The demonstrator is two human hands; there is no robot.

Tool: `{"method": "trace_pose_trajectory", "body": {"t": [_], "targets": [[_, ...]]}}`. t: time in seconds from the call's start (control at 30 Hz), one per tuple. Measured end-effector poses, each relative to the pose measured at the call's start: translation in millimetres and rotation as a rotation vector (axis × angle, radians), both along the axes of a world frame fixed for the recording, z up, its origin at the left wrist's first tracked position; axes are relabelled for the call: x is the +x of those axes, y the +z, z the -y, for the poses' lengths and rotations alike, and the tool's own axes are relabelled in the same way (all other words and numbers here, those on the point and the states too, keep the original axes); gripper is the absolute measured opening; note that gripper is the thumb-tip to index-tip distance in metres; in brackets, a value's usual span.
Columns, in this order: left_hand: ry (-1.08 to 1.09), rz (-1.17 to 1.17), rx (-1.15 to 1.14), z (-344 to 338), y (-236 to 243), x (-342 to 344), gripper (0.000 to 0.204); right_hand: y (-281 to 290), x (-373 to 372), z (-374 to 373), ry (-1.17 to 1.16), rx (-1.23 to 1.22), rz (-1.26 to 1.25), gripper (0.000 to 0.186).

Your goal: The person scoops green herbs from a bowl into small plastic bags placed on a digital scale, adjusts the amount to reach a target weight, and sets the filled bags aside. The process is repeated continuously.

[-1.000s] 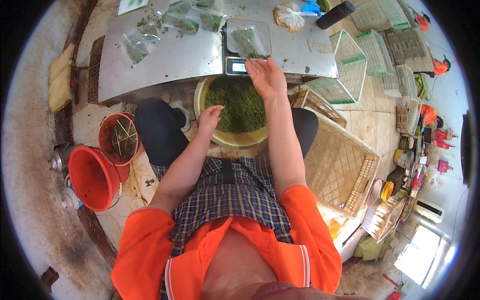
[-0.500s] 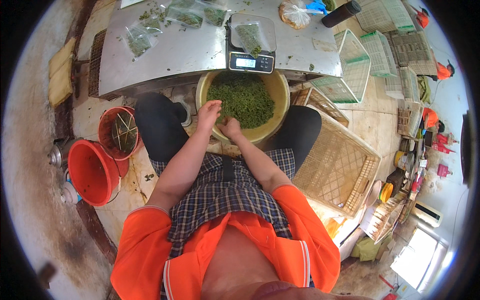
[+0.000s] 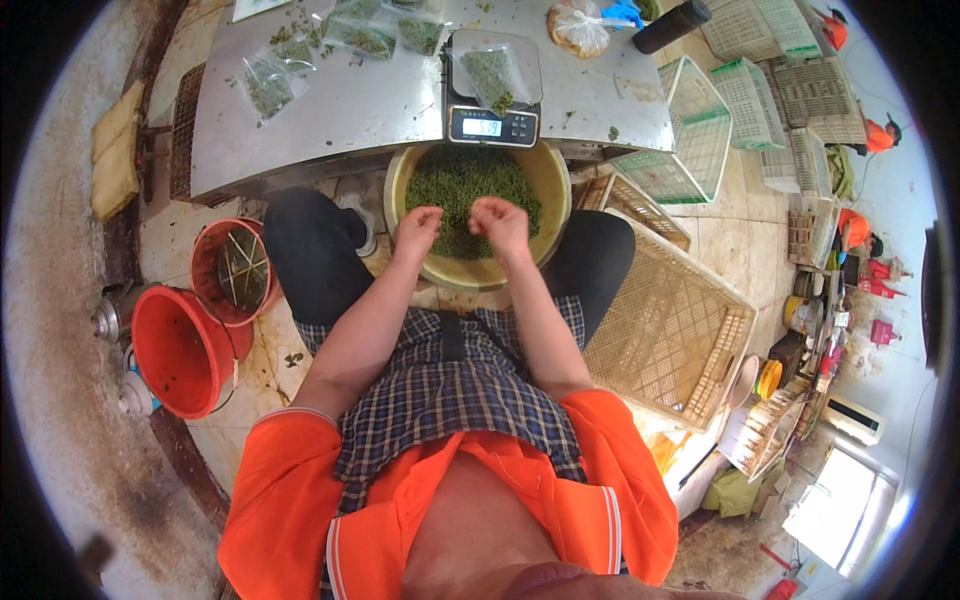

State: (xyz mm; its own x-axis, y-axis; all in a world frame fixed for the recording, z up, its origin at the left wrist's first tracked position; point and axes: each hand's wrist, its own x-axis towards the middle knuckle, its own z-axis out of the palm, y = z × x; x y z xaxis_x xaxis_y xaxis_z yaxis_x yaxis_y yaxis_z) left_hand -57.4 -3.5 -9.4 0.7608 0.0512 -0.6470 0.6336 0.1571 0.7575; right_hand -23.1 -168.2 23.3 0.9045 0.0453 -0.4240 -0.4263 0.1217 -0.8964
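A yellow basin (image 3: 553,215) of small green pieces (image 3: 460,180) sits between my knees. My left hand (image 3: 420,228) is over its left side with fingers curled closed; whether they hold anything is too small to tell. Over the middle of the pile is my right hand (image 3: 495,220), also closed, its contents hidden. A digital scale (image 3: 515,126) rests at the front edge of the steel table (image 3: 270,150), with a clear bag of greens (image 3: 487,72) on its pan. More filled bags (image 3: 270,90) lie to the left.
Red buckets (image 3: 180,355) stand at my left. Plastic crates (image 3: 670,330) are at my right, more (image 3: 690,130) beside the table. A dark flask (image 3: 670,25) and knotted bag (image 3: 577,30) sit at the back right. People in orange (image 3: 878,135) are at far right.
A second ago my right hand was at the bag on the scale; it dropped into the basin, then rose slightly and moved right over the greens. My left hand shifted only slightly.
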Motion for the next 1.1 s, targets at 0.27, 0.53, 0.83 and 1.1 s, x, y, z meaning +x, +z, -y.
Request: {"method": "trace_pose_trajectory", "body": {"t": [0.27,0.53,0.83,1.1], "targets": [[-0.006,-0.005,-0.037,4.4,3.9,0.1,0.026,100.1,119.3,-30.6,-0.23,-0.127,0.397,0.033],[0.07,0.008,-0.049,-1.4,-0.6,-1.8,0.028,38.9,36.3,3.6,0.153,-0.425,0.17,0.029],[0.042,0.007,-0.009,-5.0,14.7,-2.4,0.027,-101.5,-55.2,-36.5,0.563,-0.916,0.084,0.014],[0.005,0.009,-0.002,-0.6,6.8,-0.3,0.027,-61.5,-32.8,-17.1,0.464,-0.77,0.153,0.013]]}}
